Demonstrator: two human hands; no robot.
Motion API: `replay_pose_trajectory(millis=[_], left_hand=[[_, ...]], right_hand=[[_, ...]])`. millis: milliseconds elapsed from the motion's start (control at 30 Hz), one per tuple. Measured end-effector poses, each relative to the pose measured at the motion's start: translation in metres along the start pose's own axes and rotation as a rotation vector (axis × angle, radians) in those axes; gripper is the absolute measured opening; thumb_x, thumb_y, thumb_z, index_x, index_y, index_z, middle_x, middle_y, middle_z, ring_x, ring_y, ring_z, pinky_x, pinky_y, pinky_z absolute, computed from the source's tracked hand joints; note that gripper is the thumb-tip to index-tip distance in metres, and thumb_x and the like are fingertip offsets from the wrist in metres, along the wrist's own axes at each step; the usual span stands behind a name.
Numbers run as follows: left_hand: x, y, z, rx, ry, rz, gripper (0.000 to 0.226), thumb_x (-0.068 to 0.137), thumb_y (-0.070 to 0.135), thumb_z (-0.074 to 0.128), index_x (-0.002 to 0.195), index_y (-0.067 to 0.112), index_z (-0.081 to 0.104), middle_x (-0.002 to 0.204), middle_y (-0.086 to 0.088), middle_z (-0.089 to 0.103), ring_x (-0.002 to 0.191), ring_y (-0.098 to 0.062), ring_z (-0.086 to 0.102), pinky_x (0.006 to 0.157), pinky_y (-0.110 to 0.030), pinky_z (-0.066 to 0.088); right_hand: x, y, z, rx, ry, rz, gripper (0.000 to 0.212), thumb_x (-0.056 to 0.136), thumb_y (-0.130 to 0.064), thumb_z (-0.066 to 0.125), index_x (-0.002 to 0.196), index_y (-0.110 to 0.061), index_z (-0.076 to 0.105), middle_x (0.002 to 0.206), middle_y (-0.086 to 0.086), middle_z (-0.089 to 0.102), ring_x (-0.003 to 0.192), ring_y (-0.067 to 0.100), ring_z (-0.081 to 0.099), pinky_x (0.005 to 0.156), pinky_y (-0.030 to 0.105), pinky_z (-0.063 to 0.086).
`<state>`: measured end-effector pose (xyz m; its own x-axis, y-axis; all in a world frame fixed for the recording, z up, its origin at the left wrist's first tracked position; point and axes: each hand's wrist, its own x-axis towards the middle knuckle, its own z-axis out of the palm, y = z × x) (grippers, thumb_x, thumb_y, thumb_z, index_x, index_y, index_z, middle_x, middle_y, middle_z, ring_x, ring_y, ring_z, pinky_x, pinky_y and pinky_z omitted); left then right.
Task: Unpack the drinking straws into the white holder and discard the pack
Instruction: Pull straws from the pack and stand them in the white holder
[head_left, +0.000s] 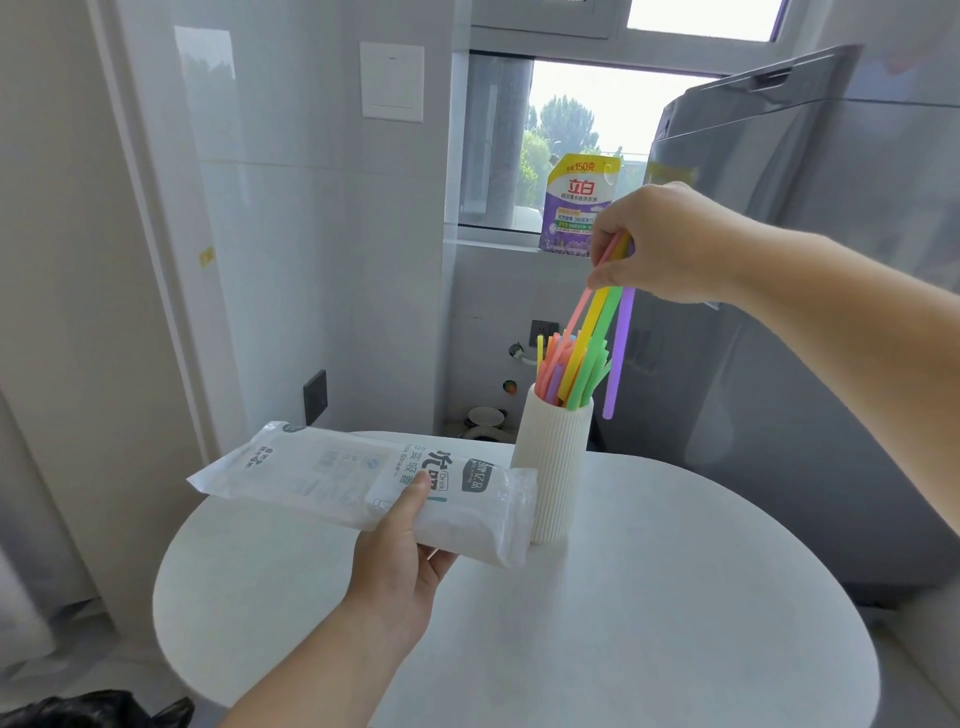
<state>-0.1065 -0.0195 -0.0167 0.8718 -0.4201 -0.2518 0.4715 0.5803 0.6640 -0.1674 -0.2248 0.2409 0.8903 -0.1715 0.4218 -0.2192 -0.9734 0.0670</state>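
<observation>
A ribbed white holder (553, 467) stands on the round white table (649, 597) with several coloured straws (563, 371) standing in it. My right hand (660, 244) is above the holder and pinches a few straws (602, 317) by their upper ends; their lower ends reach the holder's mouth, except a purple one (618, 353) hanging outside, to the right of the rim. My left hand (400, 561) grips the translucent white straw pack (353, 478) just left of the holder, held level above the table. The pack looks flat.
A grey washing machine (805, 312) stands right behind the table. A purple detergent pouch (576, 205) sits on the window sill. A black bag (98, 709) lies at the bottom left corner on the floor. White tiled wall on the left.
</observation>
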Motion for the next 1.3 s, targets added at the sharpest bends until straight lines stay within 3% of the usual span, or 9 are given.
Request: replay_pose_trajectory(millis=[300,567,767,967,1100,1300], left_hand=[[0.001,-0.003,-0.001,0.009,-0.012,0.006,0.032,0.093,0.019,0.071,0.125,0.023,0.067,0.106,-0.004,0.081,0.091,-0.020,0.078,0.063,-0.033,0.063],[0.001,-0.003,-0.001,0.007,-0.021,0.004,0.030,0.093,0.018,0.070,0.123,0.024,0.067,0.105,-0.003,0.082,0.089,-0.019,0.078,0.062,-0.033,0.063],[0.000,-0.003,0.000,0.019,-0.031,0.002,0.027,0.094,0.018,0.070,0.120,0.024,0.068,0.104,-0.003,0.082,0.092,-0.020,0.077,0.067,-0.035,0.062],[0.001,-0.003,-0.001,0.020,-0.029,0.000,0.030,0.094,0.018,0.070,0.123,0.023,0.068,0.106,-0.004,0.081,0.093,-0.021,0.077,0.064,-0.034,0.063],[0.001,-0.004,-0.001,0.016,-0.029,-0.001,0.032,0.094,0.017,0.070,0.126,0.023,0.067,0.105,-0.004,0.081,0.092,-0.021,0.077,0.061,-0.032,0.063],[0.002,-0.003,-0.002,0.020,-0.037,-0.002,0.034,0.094,0.017,0.070,0.127,0.022,0.067,0.107,-0.005,0.081,0.088,-0.019,0.079,0.059,-0.032,0.063]], right_hand=[[-0.006,-0.002,0.000,-0.007,0.011,-0.027,0.014,0.084,-0.029,0.076,0.086,-0.017,0.070,0.092,0.005,0.067,0.092,0.023,0.056,0.080,0.043,0.055],[-0.009,0.000,0.003,-0.064,-0.024,-0.037,0.011,0.088,-0.027,0.073,0.092,-0.018,0.069,0.088,-0.003,0.063,0.091,0.021,0.054,0.072,0.028,0.041],[-0.011,-0.002,0.016,-0.065,-0.070,-0.044,0.011,0.089,-0.027,0.073,0.093,-0.017,0.069,0.092,-0.003,0.065,0.089,0.019,0.058,0.079,0.034,0.055],[-0.004,-0.001,0.035,-0.048,-0.174,-0.020,0.013,0.092,-0.027,0.068,0.099,-0.016,0.068,0.094,-0.003,0.063,0.090,0.020,0.058,0.074,0.027,0.050],[0.000,-0.004,0.049,-0.076,-0.252,-0.006,0.013,0.094,-0.025,0.063,0.103,-0.017,0.066,0.103,0.002,0.064,0.094,0.023,0.060,0.083,0.039,0.056],[-0.004,-0.009,0.069,-0.111,-0.329,-0.034,0.039,0.094,-0.026,0.066,0.132,-0.022,0.054,0.116,0.004,0.053,0.095,0.021,0.060,0.081,0.031,0.057]])
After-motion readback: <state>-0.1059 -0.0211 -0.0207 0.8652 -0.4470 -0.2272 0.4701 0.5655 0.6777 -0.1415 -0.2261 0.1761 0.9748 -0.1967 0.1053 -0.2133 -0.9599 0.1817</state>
